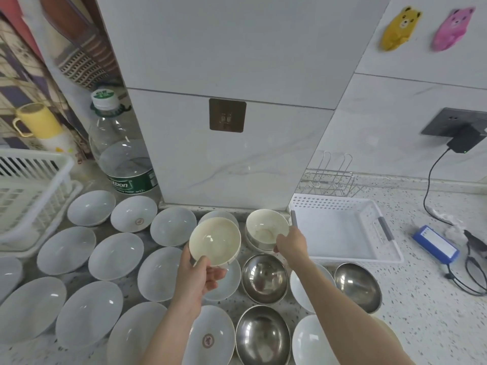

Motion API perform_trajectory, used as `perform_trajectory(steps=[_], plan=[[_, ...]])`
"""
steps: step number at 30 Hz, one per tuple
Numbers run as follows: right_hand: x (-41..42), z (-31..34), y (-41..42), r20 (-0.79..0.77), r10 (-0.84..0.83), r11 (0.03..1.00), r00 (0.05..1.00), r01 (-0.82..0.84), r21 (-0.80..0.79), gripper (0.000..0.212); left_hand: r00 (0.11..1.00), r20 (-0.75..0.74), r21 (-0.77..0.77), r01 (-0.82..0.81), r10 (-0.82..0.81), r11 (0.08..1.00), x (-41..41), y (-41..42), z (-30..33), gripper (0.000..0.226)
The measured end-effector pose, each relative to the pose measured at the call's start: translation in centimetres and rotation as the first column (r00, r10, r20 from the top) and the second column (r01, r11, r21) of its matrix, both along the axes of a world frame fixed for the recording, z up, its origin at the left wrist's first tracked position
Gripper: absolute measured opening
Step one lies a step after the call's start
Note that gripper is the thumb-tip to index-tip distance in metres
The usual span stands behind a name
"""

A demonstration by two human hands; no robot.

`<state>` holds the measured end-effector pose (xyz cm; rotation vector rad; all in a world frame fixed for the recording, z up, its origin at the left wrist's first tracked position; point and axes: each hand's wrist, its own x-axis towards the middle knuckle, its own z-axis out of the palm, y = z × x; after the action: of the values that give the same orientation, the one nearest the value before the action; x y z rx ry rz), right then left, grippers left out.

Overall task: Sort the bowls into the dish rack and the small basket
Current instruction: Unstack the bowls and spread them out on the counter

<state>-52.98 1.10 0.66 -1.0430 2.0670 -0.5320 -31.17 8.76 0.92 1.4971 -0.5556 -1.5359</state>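
The sorting had barely begun, by the look of it. The small basket (342,230) at centre right of the frame held nothing visible, and the white dish rack (29,191) at the left edge showed no bowls in the part that could be seen.

The left hand (203,272) held a cream bowl (214,245) lifted above the counter, thumb hooked over its near rim and fingers curled underneath. The right hand (291,242) gripped the rim of a second cream bowl (267,227), which sat on a short stack just left of the basket; its fingertips were hidden behind the rim.

Everything else was left to do. About a dozen white bowls (116,255) covered the lower left of the frame, and three steel bowls (263,277) sat at lower centre and lower right, all apart from both containers.
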Motion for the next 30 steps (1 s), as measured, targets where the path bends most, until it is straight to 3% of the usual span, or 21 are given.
perform_trajectory(steps=[8, 15, 24, 30], plan=[[-3.1, 2.5, 3.2, 0.296, -0.142, 0.971, 0.945, 0.191, -0.144, 0.036, 1.0, 0.026, -0.042, 0.017, -0.015, 0.999, -1.5, 1.3, 1.1, 0.05], [-10.8, 4.4, 8.9, 0.396, -0.288, 0.879, 0.872, 0.405, -0.251, 0.026, 0.995, 0.031, -0.051, 0.097, -0.095, 0.994, -7.1, 3.0, 2.4, 0.051], [-23.3, 4.0, 14.8, 0.324, -0.41, 0.793, 0.853, 0.508, -0.335, 0.039, 0.985, 0.003, -0.081, 0.174, -0.174, 0.981, -19.5, 5.6, 2.9, 0.047], [-29.4, 1.0, 17.7, 0.125, -0.362, 0.88, 0.924, 0.383, -0.28, 0.053, 0.983, 0.01, -0.052, 0.184, -0.183, 0.982, -26.7, 7.3, 2.7, 0.047]])
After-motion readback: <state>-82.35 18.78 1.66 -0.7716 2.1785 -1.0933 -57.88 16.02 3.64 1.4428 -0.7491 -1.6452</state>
